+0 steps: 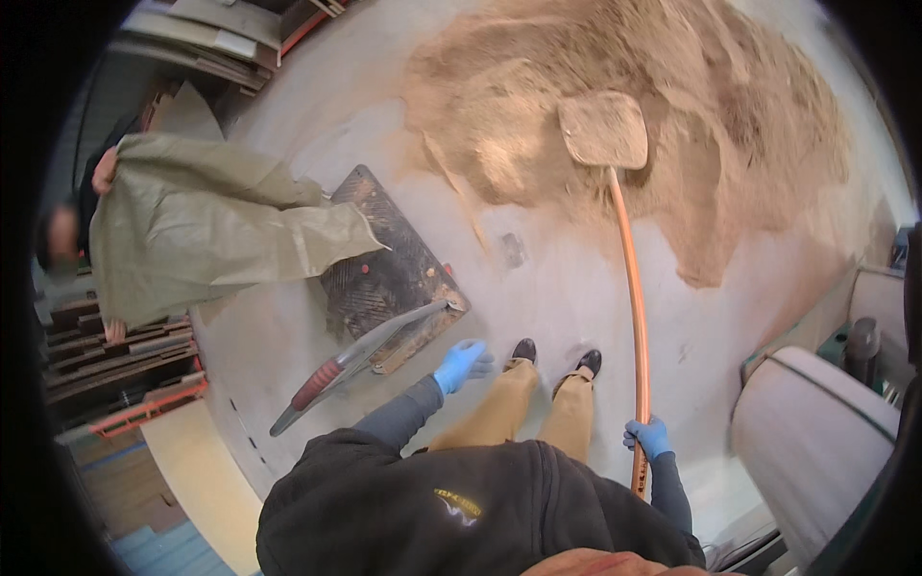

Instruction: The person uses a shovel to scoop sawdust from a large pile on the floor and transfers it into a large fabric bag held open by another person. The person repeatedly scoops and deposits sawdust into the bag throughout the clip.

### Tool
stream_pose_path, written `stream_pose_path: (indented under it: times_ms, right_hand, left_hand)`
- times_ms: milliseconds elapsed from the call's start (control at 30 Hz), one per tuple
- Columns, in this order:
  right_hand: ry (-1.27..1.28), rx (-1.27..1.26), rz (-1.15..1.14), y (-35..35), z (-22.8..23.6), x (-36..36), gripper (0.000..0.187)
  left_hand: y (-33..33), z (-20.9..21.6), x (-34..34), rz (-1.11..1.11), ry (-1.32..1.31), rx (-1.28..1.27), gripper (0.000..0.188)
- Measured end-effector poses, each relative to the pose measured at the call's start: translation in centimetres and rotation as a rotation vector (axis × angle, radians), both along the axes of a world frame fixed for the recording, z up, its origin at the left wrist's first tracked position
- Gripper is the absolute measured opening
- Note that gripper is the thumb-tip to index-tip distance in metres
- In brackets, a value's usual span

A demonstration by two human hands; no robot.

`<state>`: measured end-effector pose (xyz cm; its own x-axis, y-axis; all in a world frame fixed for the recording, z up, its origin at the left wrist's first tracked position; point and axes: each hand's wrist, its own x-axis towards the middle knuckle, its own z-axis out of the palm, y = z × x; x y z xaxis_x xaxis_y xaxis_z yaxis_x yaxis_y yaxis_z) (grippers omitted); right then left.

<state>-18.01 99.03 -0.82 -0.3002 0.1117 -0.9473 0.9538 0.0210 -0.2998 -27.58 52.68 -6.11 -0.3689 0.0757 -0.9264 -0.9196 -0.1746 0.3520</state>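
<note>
Shovel (629, 259) gripped in right hand (649, 438), blade on the sand pile (691, 106) at 1 o'clock.
Concrete floor (567, 278); left hand (461, 364) open, empty. At 9 o'clock another person holds a green sack (202, 226), dark mat (389, 264) beside it.
</note>
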Motion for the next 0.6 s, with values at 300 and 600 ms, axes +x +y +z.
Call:
stream_pose_path:
  times_ms: [300,600]
  right_hand:
    - [-0.136,0.726,0.501,0.7,17.9,-13.3,0.022]
    - [0.457,2.067,1.464,3.9,38.7,-37.8,0.021]
  left_hand:
    - [-6.1,3.3,-11.6,0.289,0.088,0.101,0.039]
    - [-10.0,6.8,-33.5,0.302,0.177,0.091,0.034]
